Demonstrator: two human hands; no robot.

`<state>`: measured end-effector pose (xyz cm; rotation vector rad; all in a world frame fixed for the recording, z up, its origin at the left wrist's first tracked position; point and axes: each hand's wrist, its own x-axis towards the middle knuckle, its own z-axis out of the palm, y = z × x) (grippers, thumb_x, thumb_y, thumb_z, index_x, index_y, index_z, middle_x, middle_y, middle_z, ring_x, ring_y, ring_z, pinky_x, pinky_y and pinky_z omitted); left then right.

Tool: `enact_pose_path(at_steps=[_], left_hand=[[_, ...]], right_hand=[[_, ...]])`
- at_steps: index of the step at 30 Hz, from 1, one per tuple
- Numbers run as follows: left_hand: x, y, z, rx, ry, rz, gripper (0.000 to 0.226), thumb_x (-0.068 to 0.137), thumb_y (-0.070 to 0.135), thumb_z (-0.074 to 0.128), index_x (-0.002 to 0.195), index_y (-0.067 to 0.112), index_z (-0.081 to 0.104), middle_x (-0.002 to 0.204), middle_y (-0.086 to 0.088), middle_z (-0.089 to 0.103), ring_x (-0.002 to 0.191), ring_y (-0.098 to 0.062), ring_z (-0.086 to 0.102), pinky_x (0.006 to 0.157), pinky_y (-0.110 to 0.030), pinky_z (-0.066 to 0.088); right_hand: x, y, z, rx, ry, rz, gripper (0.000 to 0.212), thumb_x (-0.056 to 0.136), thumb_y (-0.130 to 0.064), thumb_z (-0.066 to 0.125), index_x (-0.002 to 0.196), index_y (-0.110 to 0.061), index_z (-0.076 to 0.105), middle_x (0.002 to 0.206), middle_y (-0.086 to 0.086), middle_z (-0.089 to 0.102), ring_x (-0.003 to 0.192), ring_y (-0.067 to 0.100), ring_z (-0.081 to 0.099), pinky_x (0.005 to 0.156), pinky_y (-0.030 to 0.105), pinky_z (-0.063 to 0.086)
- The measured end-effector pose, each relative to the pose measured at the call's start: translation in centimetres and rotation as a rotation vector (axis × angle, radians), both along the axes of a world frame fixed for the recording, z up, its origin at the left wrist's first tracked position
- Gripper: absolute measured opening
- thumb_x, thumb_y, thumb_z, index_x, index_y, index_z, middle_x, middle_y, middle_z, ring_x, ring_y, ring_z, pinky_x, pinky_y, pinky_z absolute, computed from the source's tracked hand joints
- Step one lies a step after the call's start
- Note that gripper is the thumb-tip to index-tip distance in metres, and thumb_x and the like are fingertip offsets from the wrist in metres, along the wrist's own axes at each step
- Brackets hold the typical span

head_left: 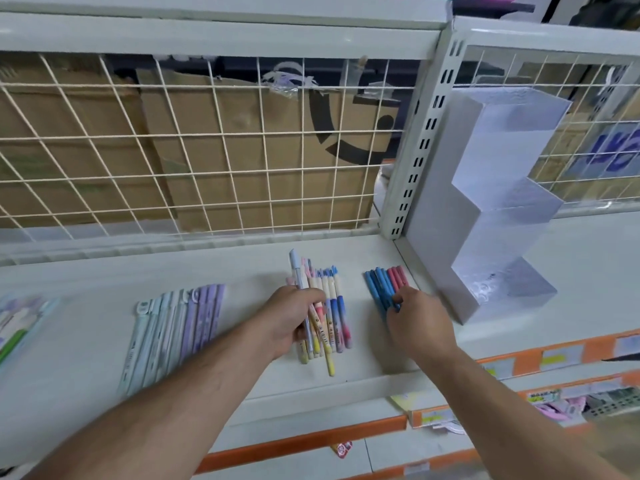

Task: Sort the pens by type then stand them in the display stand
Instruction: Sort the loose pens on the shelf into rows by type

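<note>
Sorting is the step in hand, and nothing stands in the white stepped display stand point(498, 237) at right of frame. On the shelf point(242, 268) lie three groups: pastel pens point(180, 323) at lower left, patterned pens point(337, 306) in the middle and blue and red pens point(384, 282) just beside the stand. The left hand point(294, 320) curls round a bundle of the patterned pens. The right hand point(419, 320) pinches the lower ends of the blue ones. Next, probably, each group must be squared up and lifted upright into its own tier. Print on barrels, cardboard and orange shelf-edge labels is unreadable.
</note>
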<state>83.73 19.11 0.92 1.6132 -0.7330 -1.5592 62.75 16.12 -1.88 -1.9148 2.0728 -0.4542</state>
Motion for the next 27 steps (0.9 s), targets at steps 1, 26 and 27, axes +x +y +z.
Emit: enact_pose_path(at_steps=[1, 26, 27], left_hand=[[-0.1, -0.2, -0.1, 0.0, 0.001, 0.001, 0.009, 0.091, 0.013, 0.058, 0.084, 0.011, 0.061, 0.056, -0.004, 0.057, 0.048, -0.018, 0.056, 0.052, -0.026, 0.043], [1.6, 1.0, -0.2, -0.062, 0.114, 0.0, 0.011, 0.089, 0.011, 0.064, 0.097, 0.008, 0.07, 0.068, -0.008, 0.067, 0.058, -0.022, 0.065, 0.058, -0.027, 0.054], [2.1, 1.3, -0.3, -0.071, 0.123, 0.004, 0.01, 0.09, 0.012, 0.064, 0.098, 0.008, 0.07, 0.07, -0.008, 0.068, 0.059, -0.022, 0.065, 0.061, -0.031, 0.056]], right_hand=[[-0.1, -0.1, -0.1, 0.004, 0.009, 0.002, 0.017, 0.087, -0.015, 0.053, 0.096, -0.019, 0.067, 0.073, -0.002, 0.054, 0.065, 0.021, 0.054, 0.055, 0.028, 0.04], [7.3, 3.8, 2.3, 0.153, -0.675, 0.272, 0.009, 0.088, -0.027, 0.074, 0.087, -0.021, 0.068, 0.067, 0.0, 0.071, 0.056, 0.014, 0.067, 0.056, 0.028, 0.056], [7.9, 4.1, 2.4, 0.19, -0.712, 0.264, 0.009, 0.088, -0.024, 0.074, 0.09, -0.019, 0.066, 0.068, 0.003, 0.072, 0.057, 0.018, 0.069, 0.055, 0.03, 0.057]])
